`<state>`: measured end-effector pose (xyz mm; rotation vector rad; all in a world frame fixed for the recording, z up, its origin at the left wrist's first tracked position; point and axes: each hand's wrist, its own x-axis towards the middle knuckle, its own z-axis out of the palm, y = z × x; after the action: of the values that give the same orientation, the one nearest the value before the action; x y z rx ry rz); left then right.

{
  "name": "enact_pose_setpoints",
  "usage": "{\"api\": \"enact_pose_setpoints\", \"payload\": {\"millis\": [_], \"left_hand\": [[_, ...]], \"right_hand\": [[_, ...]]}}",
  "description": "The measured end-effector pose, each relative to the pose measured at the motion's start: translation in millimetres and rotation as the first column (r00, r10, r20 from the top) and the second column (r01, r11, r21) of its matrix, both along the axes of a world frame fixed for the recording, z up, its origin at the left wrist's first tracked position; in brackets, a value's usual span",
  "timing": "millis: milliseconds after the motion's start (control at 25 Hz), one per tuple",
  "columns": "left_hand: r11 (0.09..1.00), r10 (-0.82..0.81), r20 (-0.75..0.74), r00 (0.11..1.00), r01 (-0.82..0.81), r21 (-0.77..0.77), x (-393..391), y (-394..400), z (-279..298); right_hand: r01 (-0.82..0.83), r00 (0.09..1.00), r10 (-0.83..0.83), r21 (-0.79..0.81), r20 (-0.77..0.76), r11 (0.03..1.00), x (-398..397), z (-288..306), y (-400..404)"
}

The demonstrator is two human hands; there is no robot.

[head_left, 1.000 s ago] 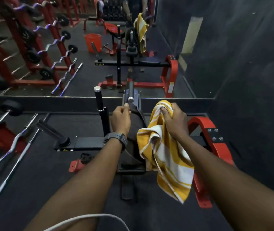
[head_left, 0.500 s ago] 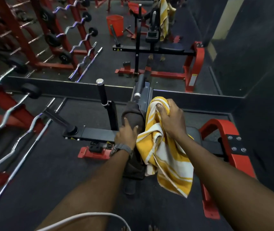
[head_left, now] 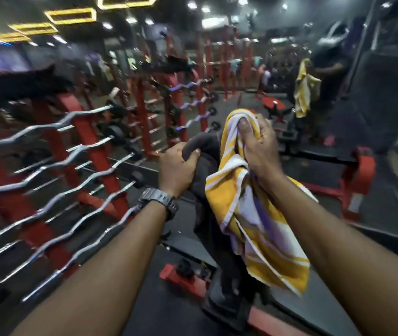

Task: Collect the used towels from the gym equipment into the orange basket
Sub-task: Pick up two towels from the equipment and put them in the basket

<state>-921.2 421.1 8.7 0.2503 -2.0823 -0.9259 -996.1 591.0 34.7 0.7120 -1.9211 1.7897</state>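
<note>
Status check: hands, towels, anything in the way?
Right hand grips yellow striped towel. Left hand grips dark towel on the machine. Orange basket not in view. Barbell rack close on the left.

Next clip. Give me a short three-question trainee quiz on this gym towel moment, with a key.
1. True or false: the right hand grips the yellow striped towel.
2. What does the left hand hold? A) a curl bar B) a dark cloth C) nothing
3. Fill in: the left wrist wears a ____.

Key: 1 true. 2 B, the dark cloth draped over the machine. 3 watch.
</note>
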Motion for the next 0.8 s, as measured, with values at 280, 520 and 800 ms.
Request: {"api": "enact_pose_setpoints", "payload": {"millis": [280,520,800], "left_hand": [[0.965,0.237,-0.340,0.910,-0.260,-0.021,149,-81,136],[0.819,0.501,-0.412,0.761,-0.570,-0.056,338,-156,166],[0.531,0.766,-0.369,0.527,-0.841,-0.099,549,-218,172]], "right_hand": [[-0.373,0.927,0.350,-0.251,-0.133,0.893,96,144,-112],[-0.553,0.833,0.519,-0.254,-0.192,0.794,241,168,-234],[-0.685,0.719,0.688,-0.262,-0.094,0.680,418,141,-369]]}}
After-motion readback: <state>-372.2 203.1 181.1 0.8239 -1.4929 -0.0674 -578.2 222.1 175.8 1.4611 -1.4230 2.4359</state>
